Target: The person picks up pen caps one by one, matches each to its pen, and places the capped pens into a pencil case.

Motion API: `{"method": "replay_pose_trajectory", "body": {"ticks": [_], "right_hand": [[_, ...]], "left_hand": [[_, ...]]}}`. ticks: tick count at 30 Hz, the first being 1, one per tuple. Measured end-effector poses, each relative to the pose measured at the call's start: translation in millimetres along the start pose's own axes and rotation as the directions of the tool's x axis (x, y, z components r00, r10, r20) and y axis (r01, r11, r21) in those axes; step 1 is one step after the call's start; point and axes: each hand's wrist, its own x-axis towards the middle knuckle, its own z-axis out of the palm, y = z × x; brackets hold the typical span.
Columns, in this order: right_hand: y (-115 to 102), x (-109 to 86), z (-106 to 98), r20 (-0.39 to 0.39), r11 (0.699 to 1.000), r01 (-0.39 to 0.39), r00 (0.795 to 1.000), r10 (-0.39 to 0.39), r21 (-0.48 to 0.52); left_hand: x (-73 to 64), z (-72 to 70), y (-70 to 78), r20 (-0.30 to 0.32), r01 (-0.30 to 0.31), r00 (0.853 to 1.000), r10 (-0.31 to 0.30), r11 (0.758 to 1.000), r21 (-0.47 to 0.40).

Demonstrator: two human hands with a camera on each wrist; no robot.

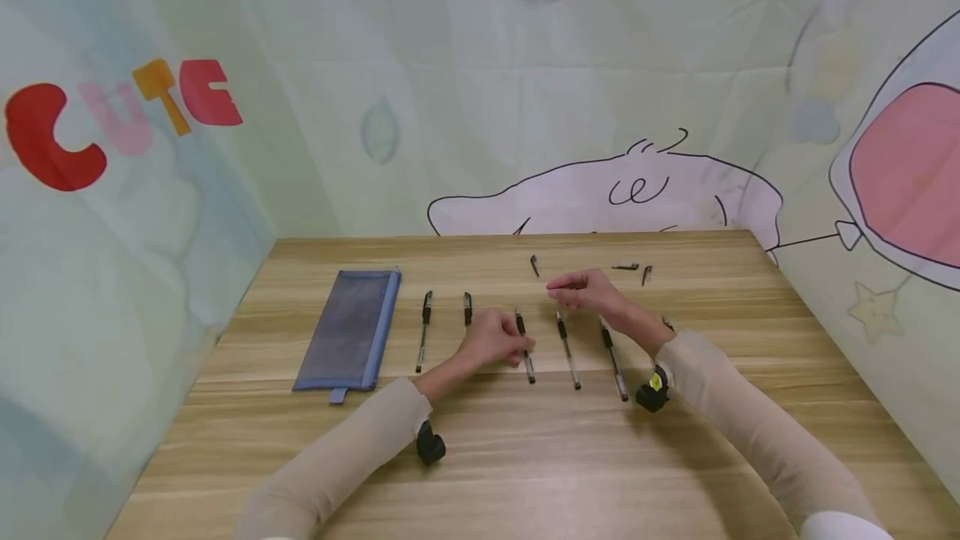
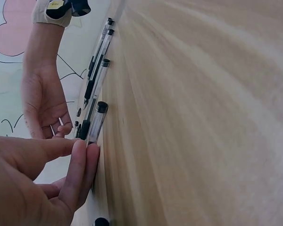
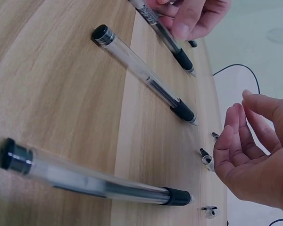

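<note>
My left hand (image 1: 495, 337) pinches a clear gel pen (image 1: 530, 369) with a black grip between thumb and fingers. This pen lies low at the table, uncapped, its tip pointing away from me. To its right, two more uncapped pens, a nearer one (image 1: 567, 348) and a farther one (image 1: 613, 361), lie roughly parallel. My right hand (image 1: 592, 292) hovers above the tips of these pens, fingers loosely bent; in the right wrist view no object shows between its fingers (image 3: 236, 127). Black pen caps, one (image 1: 534, 265) alone and two (image 1: 625, 266) close together, lie beyond the hands.
Left of my left hand lie two capped pens, one (image 1: 424, 332) in full view and one (image 1: 468, 307) partly covered by the hand. A blue-grey mesh pencil case (image 1: 345, 332) rests farther left. Another pen (image 1: 667, 323) is mostly hidden by my right wrist. Printed cloth walls surround the table.
</note>
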Motion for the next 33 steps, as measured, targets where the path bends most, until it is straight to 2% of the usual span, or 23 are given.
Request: {"method": "replay_pose_trajectory", "body": {"ticks": [11, 19, 23, 26, 33], "right_hand": [[-13, 10.0, -6, 0.008, 1.0, 0.014, 1.0, -0.014, -0.005], [-22, 25.9, -15, 0.002, 0.998, 0.024, 1.0, -0.024, -0.052], [-19, 31.1, -17, -0.015, 0.998, 0.011, 1.0, -0.012, -0.07], [-14, 36.7, -19, -0.03, 0.996, 0.008, 1.0, -0.01, -0.086], [-7, 59.6, -20, -0.067, 0.995, 0.009, 0.998, -0.016, -0.1]], "left_hand": [[8.7, -4.1, 7.2, 0.004, 0.019, 1.0, -0.02, 0.991, 0.131], [9.9, -9.1, 11.9, -0.006, 0.029, 1.0, -0.029, 0.992, 0.12], [5.9, -9.5, 11.1, 0.022, 0.04, 0.999, -0.042, 0.997, 0.071], [2.4, -8.0, 10.0, 0.041, 0.039, 0.998, -0.038, 0.999, -0.011], [-7.6, -5.4, 7.7, 0.057, 0.035, 0.998, -0.026, 0.986, -0.161]]}}
